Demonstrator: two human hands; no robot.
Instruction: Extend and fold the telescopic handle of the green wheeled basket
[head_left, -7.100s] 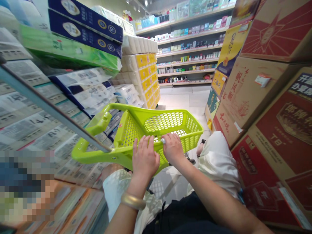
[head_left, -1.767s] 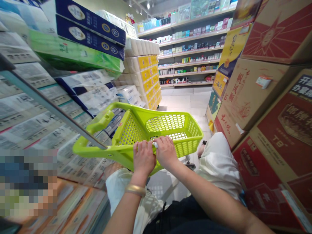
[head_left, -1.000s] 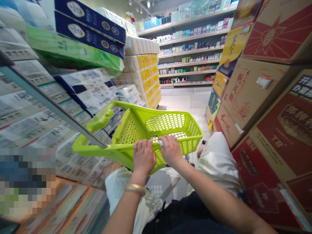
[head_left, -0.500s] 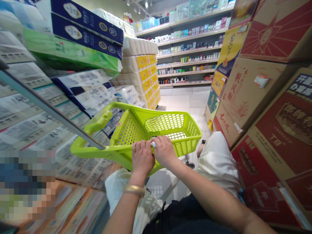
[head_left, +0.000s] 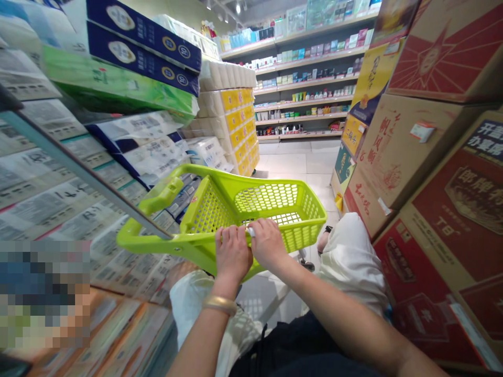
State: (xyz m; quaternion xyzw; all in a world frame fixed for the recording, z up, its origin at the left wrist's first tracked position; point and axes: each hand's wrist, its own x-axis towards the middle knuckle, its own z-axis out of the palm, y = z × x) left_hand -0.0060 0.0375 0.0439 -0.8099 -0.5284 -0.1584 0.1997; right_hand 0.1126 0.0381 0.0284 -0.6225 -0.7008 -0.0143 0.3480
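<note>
A lime green plastic shopping basket (head_left: 275,201) with a long handle (head_left: 157,196) sits tilted across my knees, its inside holding nothing I can see. My left hand (head_left: 232,254) grips the basket's near rim, fingers curled over it, a gold bangle on the wrist. Touching it on the right, my right hand (head_left: 268,243) is closed on the same rim and pinches something small and white against it.
Packs of tissue and toilet paper (head_left: 137,141) fill the shelves on the left. Stacked cardboard boxes (head_left: 432,157) stand close on the right. A tiled aisle (head_left: 294,162) runs ahead to shelves of small goods (head_left: 306,78). My knees in pale clothing (head_left: 349,256) are below the basket.
My left hand went from lying flat on the basket's side to gripping its rim. My right hand has slid back and forth along the rim with the small white thing.
</note>
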